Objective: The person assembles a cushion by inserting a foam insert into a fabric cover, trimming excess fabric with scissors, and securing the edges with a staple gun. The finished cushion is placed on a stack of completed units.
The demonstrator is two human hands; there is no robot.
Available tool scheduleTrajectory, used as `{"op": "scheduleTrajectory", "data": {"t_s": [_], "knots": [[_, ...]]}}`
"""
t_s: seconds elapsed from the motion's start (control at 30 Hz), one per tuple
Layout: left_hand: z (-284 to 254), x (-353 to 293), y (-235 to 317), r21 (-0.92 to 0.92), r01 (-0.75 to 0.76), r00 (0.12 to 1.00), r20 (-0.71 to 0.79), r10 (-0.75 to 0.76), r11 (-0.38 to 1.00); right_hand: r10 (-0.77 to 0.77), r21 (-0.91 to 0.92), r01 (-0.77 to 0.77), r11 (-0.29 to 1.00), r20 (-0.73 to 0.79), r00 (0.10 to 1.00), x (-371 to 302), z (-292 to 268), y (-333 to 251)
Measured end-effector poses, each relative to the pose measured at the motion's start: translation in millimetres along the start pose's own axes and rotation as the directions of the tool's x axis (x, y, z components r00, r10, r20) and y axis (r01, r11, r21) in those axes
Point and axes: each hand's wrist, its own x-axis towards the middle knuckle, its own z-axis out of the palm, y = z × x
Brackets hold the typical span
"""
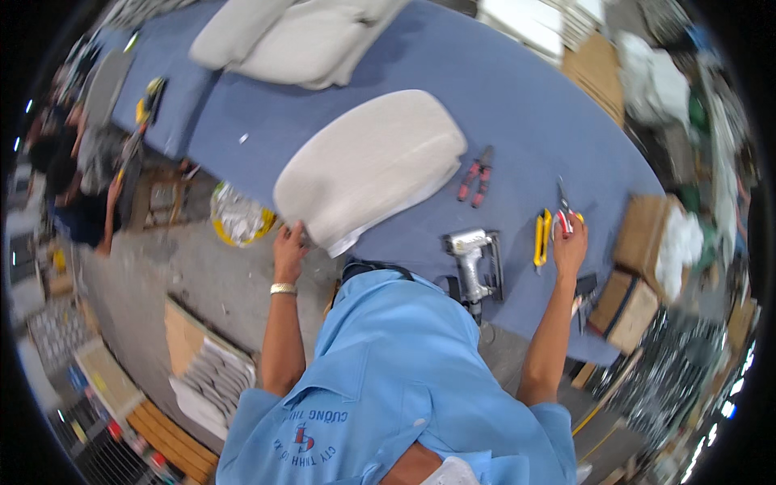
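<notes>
A light beige upholstered pad (372, 162), rounded at its far end, lies on the blue-covered table; pale fabric shows along its near edge. My left hand (289, 252) is at the pad's near left corner, its fingers curled at the edge. Out to the right, my right hand (572, 242) is closed round the red and white handles of what look like scissors (563, 194), pointed tip facing away from me. Just left of that hand lies a yellow utility knife (541, 238). A silver staple gun (470, 246) and red-handled pliers (477, 176) rest between the knife and the pad.
More beige upholstered pieces (299, 36) are piled at the table's far left. Cardboard boxes (626, 311) stand by its right end. A yellow-rimmed bucket (241, 217) of white scraps is on the floor at left. Beyond it, other people (81, 198) work.
</notes>
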Motion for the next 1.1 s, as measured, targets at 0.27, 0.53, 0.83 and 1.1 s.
{"op": "scheduleTrajectory", "data": {"t_s": [0.27, 0.53, 0.83, 1.1], "knots": [[-2, -24, 31, -0.053, 0.170, 0.983, 0.072, -0.166, 0.984, -0.263, 0.614, -0.380, 0.692, 0.704, 0.659, -48, 97, -194], [61, -102, 69, -0.485, 0.132, 0.970, 0.243, -0.012, 0.864, -0.634, 0.643, 0.320, 0.696, 0.341, 0.694, -125, 53, -285], [86, -106, 51, -0.761, 0.345, 0.932, 0.346, -0.106, 0.549, -0.759, 0.674, 0.391, 0.627, 0.413, 0.504, -137, 33, -293], [91, -105, 17, -0.753, 0.329, 0.944, 0.243, -0.225, 0.570, -0.804, 0.601, 0.601, 0.527, 0.121, 0.583, -121, 20, -326]]}}
